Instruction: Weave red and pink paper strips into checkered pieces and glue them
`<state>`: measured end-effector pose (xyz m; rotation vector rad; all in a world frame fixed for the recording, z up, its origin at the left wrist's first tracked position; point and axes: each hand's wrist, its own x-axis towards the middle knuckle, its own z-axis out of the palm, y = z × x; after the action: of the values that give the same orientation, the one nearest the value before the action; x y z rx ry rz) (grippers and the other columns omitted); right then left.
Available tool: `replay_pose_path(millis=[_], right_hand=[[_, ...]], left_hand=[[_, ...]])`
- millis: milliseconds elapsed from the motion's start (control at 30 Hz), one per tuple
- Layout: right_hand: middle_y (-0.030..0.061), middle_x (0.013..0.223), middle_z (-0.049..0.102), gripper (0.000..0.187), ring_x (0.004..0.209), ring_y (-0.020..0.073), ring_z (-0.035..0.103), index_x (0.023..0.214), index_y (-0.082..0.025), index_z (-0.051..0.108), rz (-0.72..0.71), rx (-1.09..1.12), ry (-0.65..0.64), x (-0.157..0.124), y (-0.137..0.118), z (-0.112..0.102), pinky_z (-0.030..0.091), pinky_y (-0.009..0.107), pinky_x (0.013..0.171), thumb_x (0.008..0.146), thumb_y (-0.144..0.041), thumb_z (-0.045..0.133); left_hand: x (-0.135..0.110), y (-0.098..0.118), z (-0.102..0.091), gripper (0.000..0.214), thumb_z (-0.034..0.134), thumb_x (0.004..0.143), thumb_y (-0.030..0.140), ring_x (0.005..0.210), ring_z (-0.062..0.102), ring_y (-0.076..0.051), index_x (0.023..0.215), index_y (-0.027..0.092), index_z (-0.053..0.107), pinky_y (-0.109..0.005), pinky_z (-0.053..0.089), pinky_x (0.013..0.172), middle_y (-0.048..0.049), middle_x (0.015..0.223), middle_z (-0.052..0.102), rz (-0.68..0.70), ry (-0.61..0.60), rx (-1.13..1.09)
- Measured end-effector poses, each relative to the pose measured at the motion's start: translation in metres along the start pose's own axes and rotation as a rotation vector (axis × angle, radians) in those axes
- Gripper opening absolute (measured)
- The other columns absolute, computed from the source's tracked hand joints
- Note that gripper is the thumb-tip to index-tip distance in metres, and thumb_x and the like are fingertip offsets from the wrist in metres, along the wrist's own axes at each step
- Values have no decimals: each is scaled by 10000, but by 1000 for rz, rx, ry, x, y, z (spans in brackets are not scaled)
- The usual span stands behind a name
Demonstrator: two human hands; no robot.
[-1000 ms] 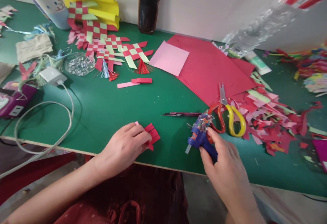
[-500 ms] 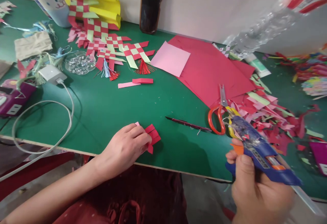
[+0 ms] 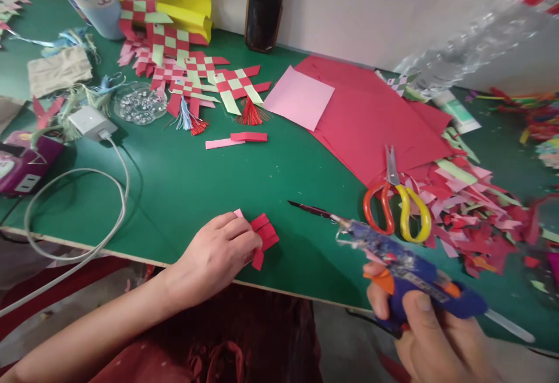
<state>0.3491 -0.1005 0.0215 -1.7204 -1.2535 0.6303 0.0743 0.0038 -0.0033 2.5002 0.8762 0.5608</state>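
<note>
Near the table's front edge, my left hand (image 3: 222,243) is closed on a small piece of folded red and pink paper (image 3: 267,231), its fingertips hiding part of it. My right hand (image 3: 430,325) grips a blue hot glue gun (image 3: 406,275) with an orange trigger; a clear glue stick pokes out of its back. The gun's nozzle points left toward the red paper, some distance from it. Behind the nozzle lies a dark, thin craft knife or pen-like tool (image 3: 308,208), partly covered by the gun. Orange and yellow-handled scissors (image 3: 393,176) rest just beyond.
Large red sheets (image 3: 371,121) with a pink square (image 3: 300,98) lie at back right, beside a heap of paper scraps (image 3: 480,214). Woven paper fish (image 3: 238,86) and a dish of beads (image 3: 140,103) are at back left. A white charger cable (image 3: 124,188) loops at left. Two strips (image 3: 248,137) lie mid-table.
My right hand has brought the glue gun left, toward the red paper, uncovering the scissors' yellow handle. My left hand stays in place with the paper.
</note>
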Motion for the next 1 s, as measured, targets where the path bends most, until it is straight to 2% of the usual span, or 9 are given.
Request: replay_pose_path(millis=[133, 233, 333, 400, 533, 667, 1000], right_hand=[[12, 705, 652, 237, 521, 156, 594, 1123, -232, 593, 91, 27, -289, -7, -5, 1, 530, 290, 510, 948, -367, 507], [19, 758, 680, 256, 578, 161, 634, 1124, -239, 596, 66, -56, -381, -9, -10, 7, 539, 271, 546, 927, -393, 540], [36, 892, 709, 237, 753, 176, 690, 1100, -250, 604, 52, -120, -402, -7, -16, 16, 561, 265, 668, 932, -396, 524], [31, 919, 713, 213, 793, 169, 699, 1102, -254, 599, -1, -142, -438, -5, -19, 20, 559, 239, 679, 935, -361, 519], [34, 943, 724, 227, 808, 166, 716, 1149, -247, 560, -89, -183, -526, 1, -16, 22, 558, 203, 638, 927, -277, 530], [32, 938, 723, 247, 825, 166, 721, 1183, -244, 516, -91, -196, -571, 3, -14, 23, 566, 203, 646, 938, -267, 512], [-2, 866, 732, 207, 712, 151, 732, 1178, -270, 452, -131, -311, -571, 4, -27, 27, 544, 177, 529, 974, -306, 470]], left_hand=[[-1, -1, 1, 228, 448, 977, 124, 748, 527, -167, 822, 170, 609, -308, 437, 785, -21, 786, 627, -3, 1, -12], [-1, -1, 1, 218, 455, 967, 107, 753, 526, -170, 830, 164, 615, -310, 439, 782, -24, 786, 624, -4, 4, -29], [-2, -1, 1, 208, 458, 954, 89, 761, 524, -174, 840, 163, 616, -315, 439, 786, -27, 797, 627, -5, 2, -29], [-2, -2, 1, 207, 457, 947, 78, 765, 524, -175, 846, 166, 614, -315, 438, 791, -25, 804, 630, -5, -4, -27], [-3, -3, 2, 196, 461, 936, 63, 774, 533, -176, 860, 166, 608, -313, 436, 802, -27, 817, 637, -1, -5, -32], [-3, -3, 2, 176, 475, 927, 61, 763, 524, -177, 866, 165, 602, -313, 434, 811, -26, 821, 639, 2, 3, -31], [-3, -3, 3, 184, 478, 906, 31, 779, 535, -174, 891, 162, 605, -320, 434, 884, -25, 831, 639, 0, 17, -50]])
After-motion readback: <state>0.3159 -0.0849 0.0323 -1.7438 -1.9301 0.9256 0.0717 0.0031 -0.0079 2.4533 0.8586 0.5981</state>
